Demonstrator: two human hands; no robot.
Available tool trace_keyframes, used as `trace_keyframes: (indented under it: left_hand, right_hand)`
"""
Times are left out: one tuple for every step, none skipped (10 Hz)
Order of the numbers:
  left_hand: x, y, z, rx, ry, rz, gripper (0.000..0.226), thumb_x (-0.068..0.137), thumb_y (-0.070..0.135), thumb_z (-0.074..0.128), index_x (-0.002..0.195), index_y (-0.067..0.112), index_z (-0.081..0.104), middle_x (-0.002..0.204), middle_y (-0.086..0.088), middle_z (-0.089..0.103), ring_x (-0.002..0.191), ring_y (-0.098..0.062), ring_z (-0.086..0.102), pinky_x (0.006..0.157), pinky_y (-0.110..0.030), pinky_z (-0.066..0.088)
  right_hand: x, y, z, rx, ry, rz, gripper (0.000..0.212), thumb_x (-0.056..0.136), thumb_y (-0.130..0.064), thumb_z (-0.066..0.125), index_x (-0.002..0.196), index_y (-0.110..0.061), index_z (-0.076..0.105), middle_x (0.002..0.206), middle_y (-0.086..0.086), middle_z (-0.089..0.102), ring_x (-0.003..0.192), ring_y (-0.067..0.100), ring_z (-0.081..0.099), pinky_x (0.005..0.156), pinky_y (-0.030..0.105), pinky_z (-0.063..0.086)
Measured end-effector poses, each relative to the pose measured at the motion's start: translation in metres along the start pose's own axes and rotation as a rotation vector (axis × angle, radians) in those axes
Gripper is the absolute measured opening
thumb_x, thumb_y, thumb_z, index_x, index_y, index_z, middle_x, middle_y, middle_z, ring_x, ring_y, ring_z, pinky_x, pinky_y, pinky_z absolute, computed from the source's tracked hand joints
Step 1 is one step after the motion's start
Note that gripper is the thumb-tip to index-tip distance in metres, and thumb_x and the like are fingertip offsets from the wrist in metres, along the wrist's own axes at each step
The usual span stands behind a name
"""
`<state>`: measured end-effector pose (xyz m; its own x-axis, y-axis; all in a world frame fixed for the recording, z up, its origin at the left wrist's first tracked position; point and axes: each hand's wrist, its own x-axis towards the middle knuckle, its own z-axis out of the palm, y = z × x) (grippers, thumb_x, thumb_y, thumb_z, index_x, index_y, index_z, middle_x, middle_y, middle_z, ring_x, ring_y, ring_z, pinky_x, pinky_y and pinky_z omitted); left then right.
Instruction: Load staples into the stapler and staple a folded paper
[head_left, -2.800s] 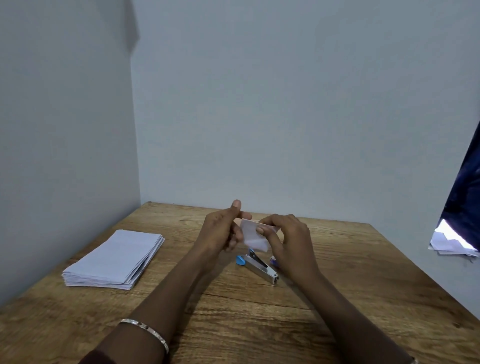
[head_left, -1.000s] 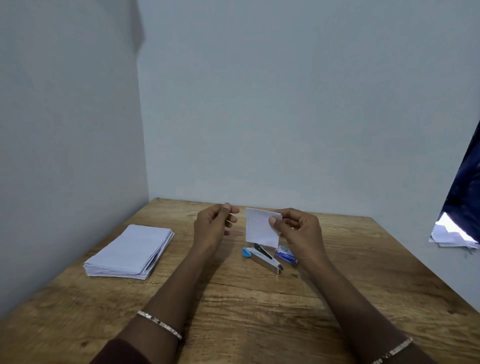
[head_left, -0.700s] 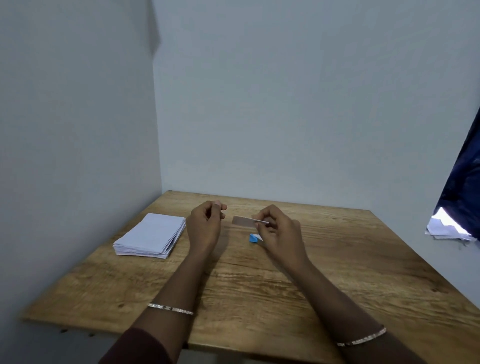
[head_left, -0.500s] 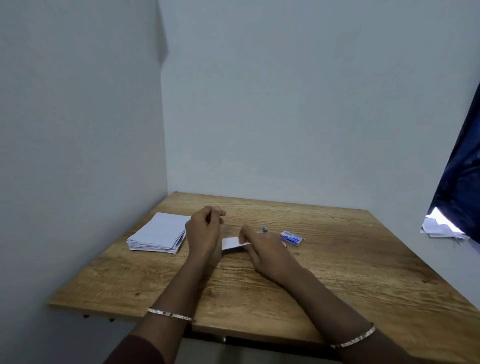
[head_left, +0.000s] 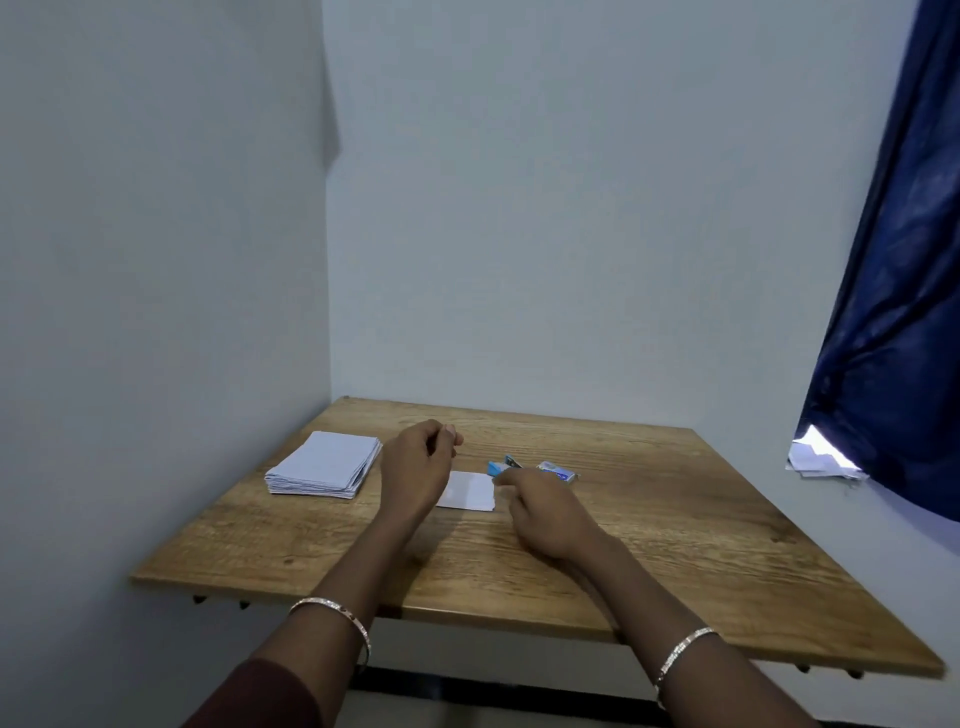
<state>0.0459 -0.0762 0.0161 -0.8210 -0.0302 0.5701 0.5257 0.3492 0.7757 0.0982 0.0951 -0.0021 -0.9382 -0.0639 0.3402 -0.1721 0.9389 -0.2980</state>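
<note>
A small white folded paper (head_left: 467, 491) lies flat on the wooden table (head_left: 675, 545), between my two hands. My left hand (head_left: 415, 467) hovers over the paper's left edge with its fingers curled against the thumb; I see nothing in it. My right hand (head_left: 540, 512) rests on the table just right of the paper, fingertips at its upper right corner, holding nothing. Behind the right hand's fingers, the blue end of the stapler (head_left: 500, 465) shows; the rest of it is hidden. A small blue and white staple box (head_left: 558, 472) lies to its right.
A stack of white folded papers (head_left: 324, 465) sits at the table's left, near the side wall. Walls close off the table's left and back. A dark blue curtain (head_left: 893, 312) hangs at the right, with loose white papers (head_left: 818, 457) below it.
My right hand lowered the folded paper from upright in the air onto the table and let it go. My view pulled back and up. The left hand stayed curled.
</note>
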Motion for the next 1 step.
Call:
trace_keyframes:
  left_hand:
    - [0.0048, 0.0052, 0.0066, 0.085, 0.068, 0.100, 0.027, 0.097, 0.022, 0.055, 0.082, 0.015, 0.076, 0.075, 0.005, 0.073, 0.074, -0.012, 0.067, 0.070, -0.032, 0.053]
  right_hand:
    - [-0.0002, 0.0111, -0.0158, 0.052, 0.271, 0.023, 0.032, 0.098, -0.012, 0.048, 0.118, -0.012, 0.072, 0.115, 0.006, 0.074, 0.108, 0.024, 0.064, 0.089, 0.037, 0.050]
